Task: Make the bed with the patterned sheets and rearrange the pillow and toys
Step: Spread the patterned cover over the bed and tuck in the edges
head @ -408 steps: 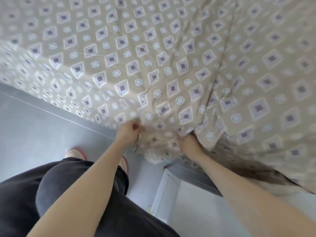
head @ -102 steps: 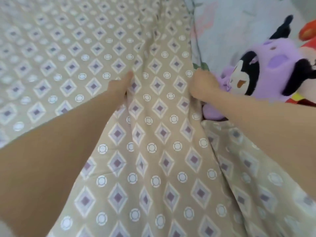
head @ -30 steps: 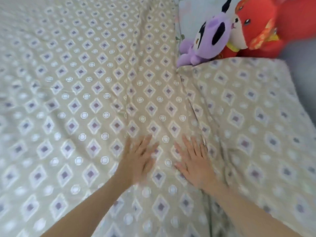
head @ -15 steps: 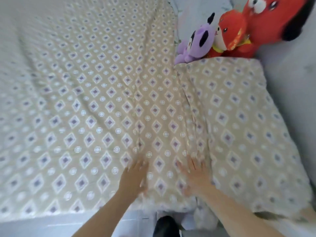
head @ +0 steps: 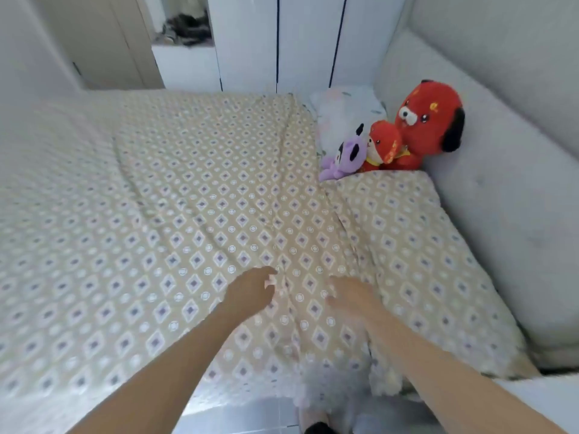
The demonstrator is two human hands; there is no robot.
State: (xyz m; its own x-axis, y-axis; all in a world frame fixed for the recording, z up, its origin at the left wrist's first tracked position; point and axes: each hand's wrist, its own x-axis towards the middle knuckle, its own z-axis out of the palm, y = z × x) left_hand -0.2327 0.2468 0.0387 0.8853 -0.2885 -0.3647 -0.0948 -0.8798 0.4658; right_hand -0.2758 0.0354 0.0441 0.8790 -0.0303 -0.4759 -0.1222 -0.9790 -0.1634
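Creased diamond-print sheet (head: 188, 230) under right hand (head: 351, 300), grip apart; left hand (head: 249, 294) grip unclear

There are two hands, the left hand (head: 250, 292) and the right hand (head: 351, 300). There are three plush toys in total: one purple toy (head: 347, 155) and two red ones, a small red toy (head: 383, 142) and a large red toy (head: 429, 120). There is one pillow (head: 341, 117), white with a pale print. I count one patterned sheet (head: 188, 214), but a folded edge runs across it on the right, so I cannot tell if it is one piece or two. There is one grey padded headboard (head: 501, 183). The white wardrobe (head: 247, 42) shows two dark vertical gaps.
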